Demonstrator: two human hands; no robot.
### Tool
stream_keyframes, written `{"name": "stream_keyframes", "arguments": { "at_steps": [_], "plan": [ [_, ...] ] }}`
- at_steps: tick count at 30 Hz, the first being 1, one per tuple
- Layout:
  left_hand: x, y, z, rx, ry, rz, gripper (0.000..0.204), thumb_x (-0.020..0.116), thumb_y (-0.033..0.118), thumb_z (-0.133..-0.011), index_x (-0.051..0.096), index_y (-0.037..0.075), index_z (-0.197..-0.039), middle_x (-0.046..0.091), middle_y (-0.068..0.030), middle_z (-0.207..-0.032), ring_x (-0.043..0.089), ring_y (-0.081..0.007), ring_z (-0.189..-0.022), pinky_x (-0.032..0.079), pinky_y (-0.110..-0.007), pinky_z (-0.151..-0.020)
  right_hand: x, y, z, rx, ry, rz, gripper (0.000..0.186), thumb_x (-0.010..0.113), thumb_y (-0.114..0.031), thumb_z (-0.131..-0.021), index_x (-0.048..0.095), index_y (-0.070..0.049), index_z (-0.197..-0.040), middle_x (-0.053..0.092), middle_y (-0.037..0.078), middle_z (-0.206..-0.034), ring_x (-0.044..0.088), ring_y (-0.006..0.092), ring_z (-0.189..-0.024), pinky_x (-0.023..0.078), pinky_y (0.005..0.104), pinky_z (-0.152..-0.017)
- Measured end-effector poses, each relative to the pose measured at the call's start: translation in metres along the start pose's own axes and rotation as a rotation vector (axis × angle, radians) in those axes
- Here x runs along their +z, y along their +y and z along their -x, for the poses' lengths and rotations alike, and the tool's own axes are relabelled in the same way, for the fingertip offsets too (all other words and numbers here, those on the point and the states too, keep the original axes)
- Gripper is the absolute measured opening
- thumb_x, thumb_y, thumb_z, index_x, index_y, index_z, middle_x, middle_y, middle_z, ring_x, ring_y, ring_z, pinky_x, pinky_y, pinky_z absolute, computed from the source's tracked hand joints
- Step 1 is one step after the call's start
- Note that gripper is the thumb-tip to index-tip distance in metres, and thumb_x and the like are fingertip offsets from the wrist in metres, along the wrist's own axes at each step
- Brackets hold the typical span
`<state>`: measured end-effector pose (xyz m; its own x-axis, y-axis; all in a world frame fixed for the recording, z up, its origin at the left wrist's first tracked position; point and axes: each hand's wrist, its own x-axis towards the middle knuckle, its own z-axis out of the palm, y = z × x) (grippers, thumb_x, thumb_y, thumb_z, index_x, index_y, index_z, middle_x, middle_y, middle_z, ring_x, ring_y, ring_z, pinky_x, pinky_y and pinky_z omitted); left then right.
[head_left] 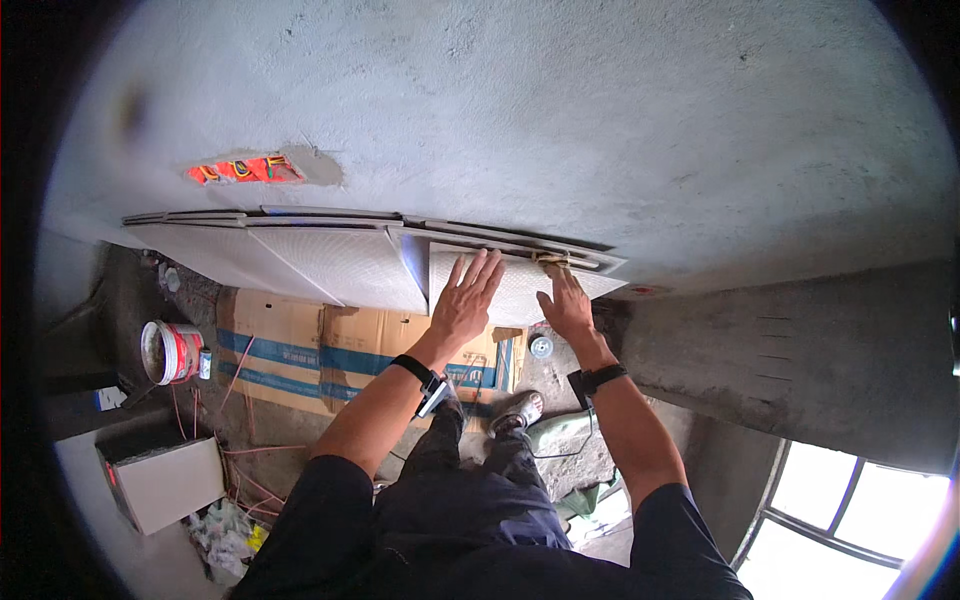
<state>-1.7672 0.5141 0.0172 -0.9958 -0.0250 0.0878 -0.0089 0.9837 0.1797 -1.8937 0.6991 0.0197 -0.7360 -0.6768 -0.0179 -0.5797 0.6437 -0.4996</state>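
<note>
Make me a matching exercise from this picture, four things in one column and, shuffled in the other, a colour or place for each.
1. Left hand
2. Bucket
3. Flattened cardboard
4. Wiring boxes

A. Brown with blue bands
B. Orange-red, set into the wall
C. Against the front textured tile
D. White and red, left of the flattened cardboard

Pairs: 1-C, 2-D, 3-A, 4-B

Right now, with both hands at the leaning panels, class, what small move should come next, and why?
Probably curl the left hand over the front panel's top edge: its fingers lie extended on the face near that edge, and the right hand is already up by the edge.
</note>
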Motion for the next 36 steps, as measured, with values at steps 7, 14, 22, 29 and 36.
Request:
{"name": "stream_keyframes", "arguments": {
  "at_steps": [7, 14, 22, 29, 36],
  "plan": [
    [-0.001, 0.0, -0.003, -0.015, -0.02, -0.016, 0.067, 0.049, 0.004, -0.082, 0.032, 0.005, -0.147, 0.022, -0.0093, -0.157, 0.019, -0.0263, -0.145, 0.013, -0.046, -0.119, 0.0, -0.002, -0.002, 0.015, -0.009, 0.005, 0.049, 0.066, -0.019, -0.081, 0.047, -0.004, -0.124, 0.055, 0.019, -0.12, 0.053, 0.0379, -0.113, 0.045, 0.0446, -0.093],
    [-0.018, 0.002, 0.004, 0.014, -0.002, 0.055, 0.072, 0.06, 0.006, -0.078, 0.032, 0.003, -0.145, 0.026, -0.0155, -0.154, 0.02, -0.0289, -0.144, 0.015, -0.047, -0.118, 0.0, -0.001, 0.015, 0.087, -0.12, -0.05, 0.054, 0.063, -0.021, -0.083, 0.044, -0.005, -0.131, 0.052, 0.02, -0.128, 0.052, 0.0388, -0.117, 0.044, 0.0453, -0.096],
    [0.024, -0.056, 0.147, -0.126, -0.411, 0.375, 0.045, 0.06, 0.015, -0.077, 0.056, 0.0, -0.119, 0.064, -0.0225, -0.107, 0.06, -0.0369, -0.104, 0.047, -0.047, -0.089, -0.002, 0.03, 0.145, 0.115, -0.351, 0.072, 0.04, 0.058, -0.036, -0.086, 0.061, -0.005, -0.11, 0.062, 0.021, -0.111, 0.058, 0.0387, -0.104, 0.046, 0.0481, -0.088],
    [0.117, -0.134, 0.501, -0.68, -0.824, 0.231, 0.036, 0.056, 0.031, -0.082, 0.07, 0.0, -0.093, 0.066, -0.0254, -0.099, 0.063, -0.0402, -0.095, 0.05, -0.049, -0.084, -0.004, 0.141, 0.264, -0.253, -0.876, 0.599, 0.029, 0.054, -0.03, -0.09, 0.066, -0.004, -0.092, 0.066, 0.019, -0.083, 0.065, 0.0345, -0.08, 0.05, 0.0479, -0.071],
    [0.029, -0.012, 0.651, -1.086, -0.768, 0.26, 0.038, 0.053, 0.036, -0.087, 0.07, 0.003, -0.097, 0.068, -0.0192, -0.101, 0.064, -0.0395, -0.095, 0.05, -0.051, -0.084, 0.017, 0.17, 0.266, 0.301, -0.868, 0.249, 0.029, 0.067, -0.03, -0.082, 0.071, -0.004, -0.093, 0.071, 0.015, -0.081, 0.07, 0.029, -0.077, 0.053, 0.0427, -0.072]
  ]
}}
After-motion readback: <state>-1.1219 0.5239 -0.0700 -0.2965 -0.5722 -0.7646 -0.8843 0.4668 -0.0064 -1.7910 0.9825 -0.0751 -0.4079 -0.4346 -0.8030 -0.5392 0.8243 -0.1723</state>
